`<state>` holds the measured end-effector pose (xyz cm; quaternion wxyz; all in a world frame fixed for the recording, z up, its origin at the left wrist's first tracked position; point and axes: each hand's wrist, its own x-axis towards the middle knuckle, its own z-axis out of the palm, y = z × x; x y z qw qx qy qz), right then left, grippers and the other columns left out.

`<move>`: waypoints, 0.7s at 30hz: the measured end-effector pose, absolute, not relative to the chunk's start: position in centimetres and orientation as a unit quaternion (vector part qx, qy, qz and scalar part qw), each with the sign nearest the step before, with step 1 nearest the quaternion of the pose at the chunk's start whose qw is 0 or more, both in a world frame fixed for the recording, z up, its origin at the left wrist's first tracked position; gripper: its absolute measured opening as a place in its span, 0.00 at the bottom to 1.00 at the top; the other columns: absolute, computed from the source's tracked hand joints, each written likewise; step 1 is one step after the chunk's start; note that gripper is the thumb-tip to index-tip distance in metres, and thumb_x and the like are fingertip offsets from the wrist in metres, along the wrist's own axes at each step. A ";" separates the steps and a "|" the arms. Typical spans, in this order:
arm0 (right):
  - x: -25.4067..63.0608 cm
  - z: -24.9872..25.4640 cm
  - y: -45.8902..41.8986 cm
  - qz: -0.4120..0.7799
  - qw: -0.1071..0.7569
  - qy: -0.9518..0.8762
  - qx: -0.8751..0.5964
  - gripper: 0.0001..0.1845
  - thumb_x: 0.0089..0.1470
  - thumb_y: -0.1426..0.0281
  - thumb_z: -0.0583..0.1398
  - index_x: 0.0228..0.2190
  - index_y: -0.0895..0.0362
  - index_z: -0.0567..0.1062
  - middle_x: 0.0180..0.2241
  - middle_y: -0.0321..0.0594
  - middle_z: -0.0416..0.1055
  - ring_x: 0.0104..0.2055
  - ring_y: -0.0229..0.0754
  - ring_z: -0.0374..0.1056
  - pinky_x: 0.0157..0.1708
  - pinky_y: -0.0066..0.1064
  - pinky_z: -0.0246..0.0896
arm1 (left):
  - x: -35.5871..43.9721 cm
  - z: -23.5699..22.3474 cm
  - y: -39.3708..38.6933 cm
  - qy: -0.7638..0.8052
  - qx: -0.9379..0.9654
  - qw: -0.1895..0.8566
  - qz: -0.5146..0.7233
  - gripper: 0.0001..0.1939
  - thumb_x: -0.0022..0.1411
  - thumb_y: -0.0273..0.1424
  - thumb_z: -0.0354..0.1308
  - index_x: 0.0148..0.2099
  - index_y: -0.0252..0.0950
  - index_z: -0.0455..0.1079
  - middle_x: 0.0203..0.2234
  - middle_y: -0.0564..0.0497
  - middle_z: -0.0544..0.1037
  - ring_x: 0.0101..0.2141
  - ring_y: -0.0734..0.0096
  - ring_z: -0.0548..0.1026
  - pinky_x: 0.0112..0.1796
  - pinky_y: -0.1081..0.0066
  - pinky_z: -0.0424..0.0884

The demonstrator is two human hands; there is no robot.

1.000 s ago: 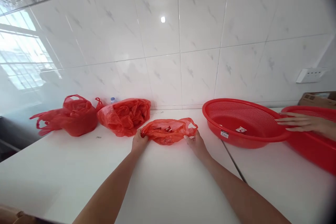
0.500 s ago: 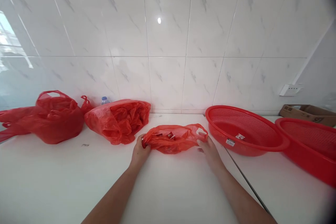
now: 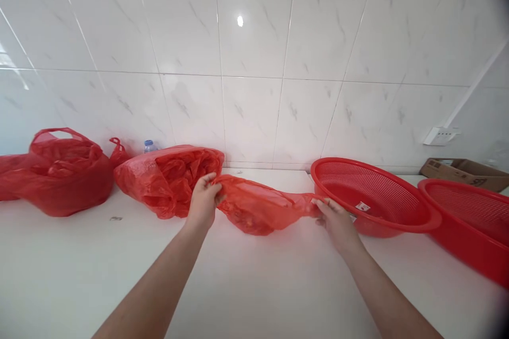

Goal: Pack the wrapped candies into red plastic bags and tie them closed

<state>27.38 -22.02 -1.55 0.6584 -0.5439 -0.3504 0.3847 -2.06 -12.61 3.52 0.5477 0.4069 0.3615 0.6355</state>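
A red plastic bag (image 3: 262,206) is stretched sideways between my two hands above the white table. Its left end is pinched in my left hand (image 3: 204,201), which is raised a little higher than the other. At the right end, the fingers of my right hand (image 3: 336,220) are closed on the bag's gathered handle, beside the basket. Small items show dimly through the thin plastic at the bottom; their kind cannot be made out. The bag's mouth is drawn nearly flat.
A crumpled red bag (image 3: 170,175) and a full red bag (image 3: 67,180) stand left, near a blue-capped bottle (image 3: 150,145). To the right are a red perforated basket (image 3: 369,190), another red basket (image 3: 465,228) and a cardboard box (image 3: 467,172). A tiled wall (image 3: 254,116) runs behind.
Both hands have moved apart and pulled the bag wider. My left hand has risen with its end, and the contents visible through the mouth earlier are now behind plastic.
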 end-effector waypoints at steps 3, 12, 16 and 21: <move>27.7 2.0 -21.7 0.395 0.688 -0.336 -0.507 0.16 0.40 0.60 0.68 0.28 0.56 0.73 0.30 0.37 0.71 0.29 0.35 0.65 0.25 0.24 0.61 | -0.9 8.7 -11.6 0.312 0.460 0.552 0.622 0.23 0.47 0.25 0.61 0.47 0.35 0.63 0.28 0.53 0.70 0.26 0.76 0.70 0.28 0.75 0.69; 28.8 6.1 -22.6 0.236 0.755 -0.379 -0.480 0.12 0.45 0.60 0.65 0.27 0.55 0.73 0.31 0.37 0.70 0.32 0.36 0.66 0.26 0.24 0.61 | -2.4 12.3 -13.1 0.285 0.613 0.431 0.598 0.22 0.53 0.35 0.60 0.50 0.35 0.65 0.25 0.55 0.68 0.28 0.75 0.71 0.33 0.69 0.71; 29.4 3.0 -22.7 0.270 0.722 -0.420 -0.478 0.27 0.43 0.55 0.66 0.45 0.48 0.69 0.49 0.41 0.66 0.51 0.45 0.63 0.46 0.37 0.63 | -4.6 7.3 -12.3 0.290 0.620 0.460 0.567 0.30 0.54 0.42 0.59 0.58 0.39 0.59 0.40 0.46 0.71 0.41 0.64 0.73 0.41 0.60 0.71; 26.6 -0.4 -22.1 0.380 0.657 -0.463 -0.459 0.53 0.30 0.53 0.71 0.56 0.44 0.56 0.61 0.46 0.52 0.61 0.52 0.50 0.55 0.46 0.52 | -4.6 -0.1 -11.3 0.354 0.564 0.414 0.621 0.46 0.49 0.49 0.61 0.64 0.42 0.45 0.61 0.39 0.53 0.61 0.50 0.53 0.54 0.53 0.59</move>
